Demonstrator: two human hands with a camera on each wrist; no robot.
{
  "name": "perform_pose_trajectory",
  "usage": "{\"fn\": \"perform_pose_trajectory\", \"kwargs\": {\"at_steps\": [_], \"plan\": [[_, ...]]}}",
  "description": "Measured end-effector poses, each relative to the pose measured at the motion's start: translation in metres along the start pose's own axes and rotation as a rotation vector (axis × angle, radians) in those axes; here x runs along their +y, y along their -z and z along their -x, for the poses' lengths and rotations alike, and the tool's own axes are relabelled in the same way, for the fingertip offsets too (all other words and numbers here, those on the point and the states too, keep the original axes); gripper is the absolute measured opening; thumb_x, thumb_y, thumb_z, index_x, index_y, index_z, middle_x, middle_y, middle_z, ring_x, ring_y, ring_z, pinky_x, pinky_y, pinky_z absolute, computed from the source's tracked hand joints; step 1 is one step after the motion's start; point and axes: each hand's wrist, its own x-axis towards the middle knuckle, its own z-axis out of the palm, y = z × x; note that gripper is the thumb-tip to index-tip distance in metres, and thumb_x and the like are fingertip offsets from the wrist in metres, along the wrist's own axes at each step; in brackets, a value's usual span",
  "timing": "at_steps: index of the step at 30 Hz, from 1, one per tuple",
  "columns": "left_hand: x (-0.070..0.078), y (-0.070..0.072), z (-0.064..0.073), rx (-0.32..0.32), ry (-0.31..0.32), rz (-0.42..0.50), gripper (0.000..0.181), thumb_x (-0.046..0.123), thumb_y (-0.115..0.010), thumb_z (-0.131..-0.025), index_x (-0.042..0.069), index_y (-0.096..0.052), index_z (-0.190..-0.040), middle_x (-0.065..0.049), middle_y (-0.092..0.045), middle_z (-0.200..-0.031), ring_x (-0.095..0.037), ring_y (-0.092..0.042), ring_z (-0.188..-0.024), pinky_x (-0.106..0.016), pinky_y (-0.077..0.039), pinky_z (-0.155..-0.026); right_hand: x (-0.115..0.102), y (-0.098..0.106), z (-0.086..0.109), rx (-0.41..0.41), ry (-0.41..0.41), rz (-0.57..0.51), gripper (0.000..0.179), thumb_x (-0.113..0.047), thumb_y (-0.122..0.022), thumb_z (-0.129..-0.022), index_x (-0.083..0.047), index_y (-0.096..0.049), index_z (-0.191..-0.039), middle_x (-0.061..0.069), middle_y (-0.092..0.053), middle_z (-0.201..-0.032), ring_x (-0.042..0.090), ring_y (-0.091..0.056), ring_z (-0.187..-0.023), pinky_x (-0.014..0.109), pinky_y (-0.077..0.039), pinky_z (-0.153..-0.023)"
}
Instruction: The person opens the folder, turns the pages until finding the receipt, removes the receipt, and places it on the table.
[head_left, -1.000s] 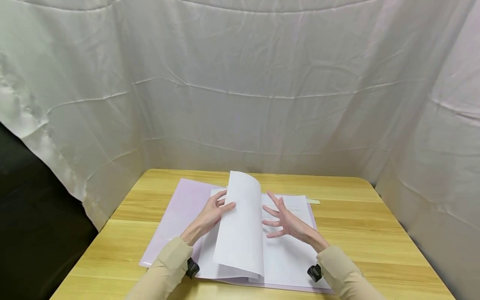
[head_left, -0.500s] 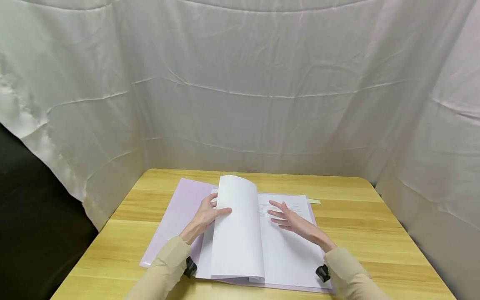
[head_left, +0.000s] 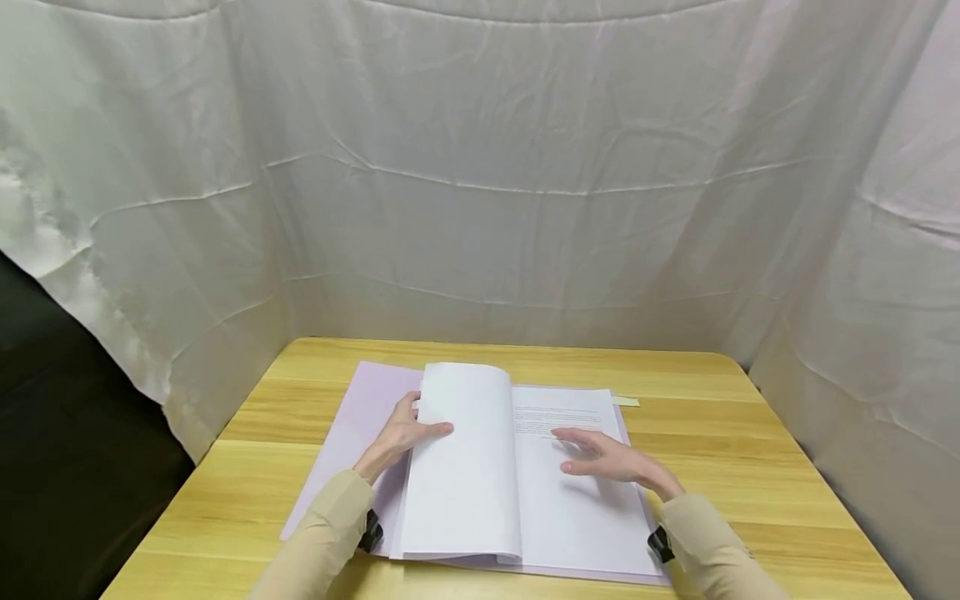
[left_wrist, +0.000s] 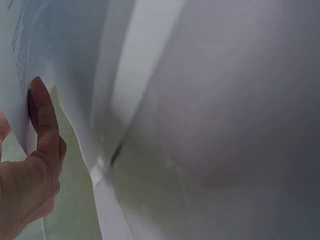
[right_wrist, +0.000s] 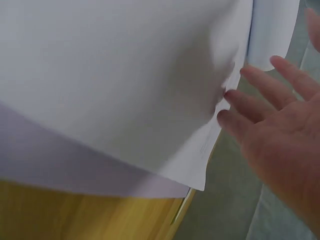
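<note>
A lilac folder lies spread on the table with white paper sheets inside. My left hand pinches the left edge of a turned-over sheet, thumb on top and fingers beneath. That sheet curves up from the middle of the folder and lies over the left side. In the left wrist view, the left hand shows at the edge of a printed page. My right hand hovers with relaxed fingers close over the right-hand page, which has lines of print near its top.
The folder rests on a wooden table with pale yellow grain. A small pale strip sticks out at the folder's upper right. Grey curtains hang behind and on both sides.
My left hand has brought the raised sheet left and lower, so it lies flatter. The right hand has shifted right and down, its spread fingers drawing closer together.
</note>
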Motion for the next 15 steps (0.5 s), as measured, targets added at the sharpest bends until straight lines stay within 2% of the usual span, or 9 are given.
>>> {"fn": "perform_pose_trajectory", "kwargs": {"at_steps": [6, 11, 15], "plan": [[-0.0075, 0.0057, -0.0031, 0.000, -0.027, -0.076, 0.086, 0.009, -0.085, -0.076, -0.008, -0.036, -0.144, -0.030, -0.056, -0.134, -0.040, -0.061, -0.116, -0.055, -0.050, -0.105, 0.0047, 0.0018, 0.0018, -0.010, -0.011, 0.099, 0.073, -0.032, -0.070, -0.094, 0.001, -0.039, -0.152, 0.030, -0.035, -0.158, 0.055, -0.027, -0.146, 0.075, -0.022, -0.115], [-0.0099, 0.0090, -0.0051, 0.014, -0.046, -0.173, 0.086, 0.010, -0.086, -0.076, -0.008, -0.036, -0.144, -0.030, -0.052, -0.139, -0.046, -0.051, -0.130, -0.059, -0.040, -0.114, 0.0067, 0.0021, 0.0020, -0.022, -0.034, 0.113, 0.074, -0.033, -0.071, -0.093, 0.001, -0.039, -0.152, 0.030, -0.033, -0.159, 0.056, -0.024, -0.147, 0.076, -0.019, -0.116], [-0.0110, 0.0107, -0.0061, 0.013, -0.032, -0.252, 0.087, 0.011, -0.086, -0.077, -0.006, -0.034, -0.146, -0.031, -0.052, -0.141, -0.049, -0.048, -0.133, -0.061, -0.038, -0.115, 0.0058, 0.0017, 0.0021, -0.036, -0.057, 0.115, 0.076, -0.034, -0.070, -0.093, 0.001, -0.038, -0.152, 0.032, -0.028, -0.160, 0.056, -0.020, -0.148, 0.075, -0.017, -0.117]]}}
